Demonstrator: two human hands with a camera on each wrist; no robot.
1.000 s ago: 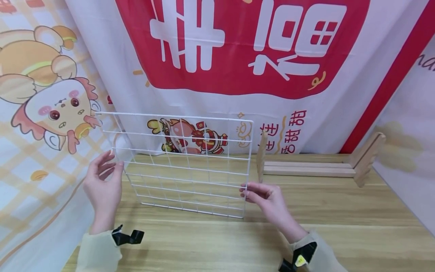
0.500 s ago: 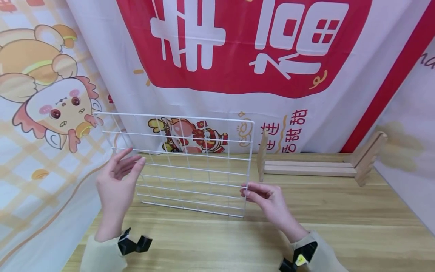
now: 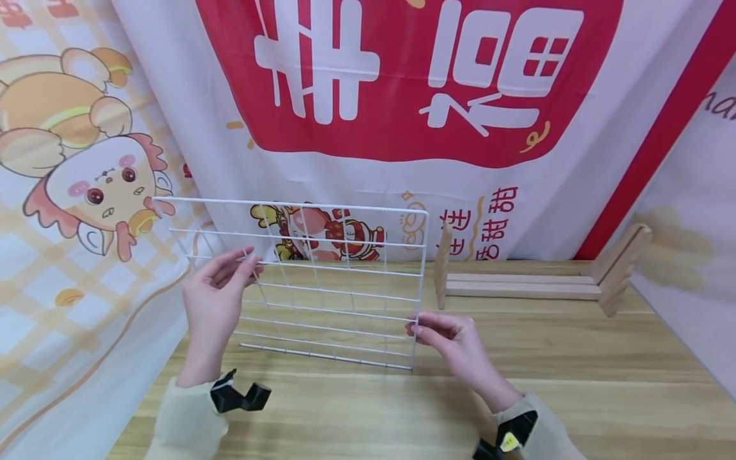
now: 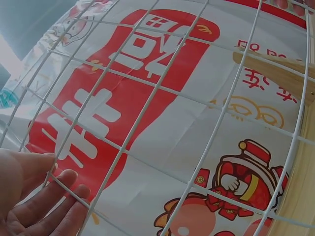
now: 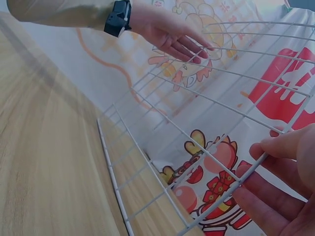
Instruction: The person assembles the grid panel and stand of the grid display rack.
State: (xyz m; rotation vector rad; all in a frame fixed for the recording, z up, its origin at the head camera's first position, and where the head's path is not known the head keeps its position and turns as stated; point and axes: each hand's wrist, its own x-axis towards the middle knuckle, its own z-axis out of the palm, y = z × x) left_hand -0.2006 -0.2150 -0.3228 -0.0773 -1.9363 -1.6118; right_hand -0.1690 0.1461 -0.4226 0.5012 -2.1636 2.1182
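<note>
A white wire grid panel (image 3: 315,265) stands upright, tilted, its lower edge by the wooden tabletop. My right hand (image 3: 451,332) pinches its right edge wire between thumb and fingers; the right wrist view shows the fingers (image 5: 266,194) around that wire. Further left, my left hand (image 3: 214,297) is at the panel's left part. In the left wrist view its thumb lies on one side of a thin wire and the fingers (image 4: 47,204) on the other, pinching it.
A light wooden rack (image 3: 520,291) with two upright end pieces and a crossbar stands at the back right of the tabletop (image 3: 356,415). Behind it hangs a printed red and white cloth (image 3: 397,140). Another patterned cloth (image 3: 69,268) covers the left side.
My left hand has let go of the panel's left edge region and moved right to an inner wire. The panel's top edge has dropped slightly; my right hand stays in place.
</note>
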